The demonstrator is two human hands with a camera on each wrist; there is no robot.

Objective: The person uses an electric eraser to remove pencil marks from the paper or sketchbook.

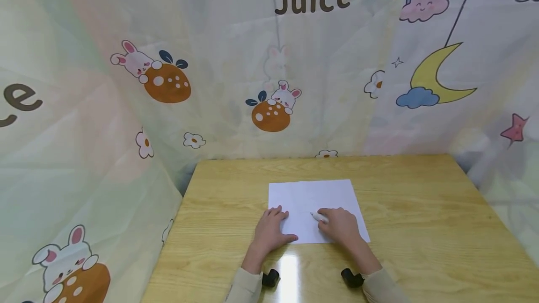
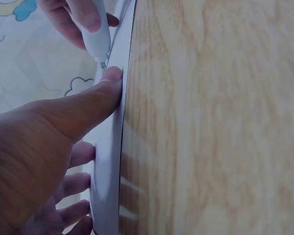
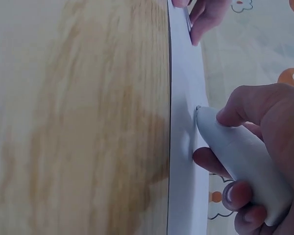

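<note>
A sheet of white paper [image 1: 311,195] lies on the wooden table. My left hand [image 1: 271,229] rests on its left side with fingers spread, and in the left wrist view the thumb [image 2: 95,100] presses near the paper's edge. My right hand [image 1: 342,226] grips a thick white pen-shaped tool [image 3: 242,159] that narrows to a small dark tip. Thumb and fingers wrap its body, and the tip stands right at the paper's surface near the middle. In the left wrist view, the tool [image 2: 97,36] shows a thin metallic point.
The wooden table [image 1: 421,209] extends around the paper. Printed curtains [image 1: 227,60] with rabbits, flowers and a moon hang behind it and at both sides. Black wrist devices [image 1: 271,278] sit at the cuffs of the beige sleeves [image 1: 246,286].
</note>
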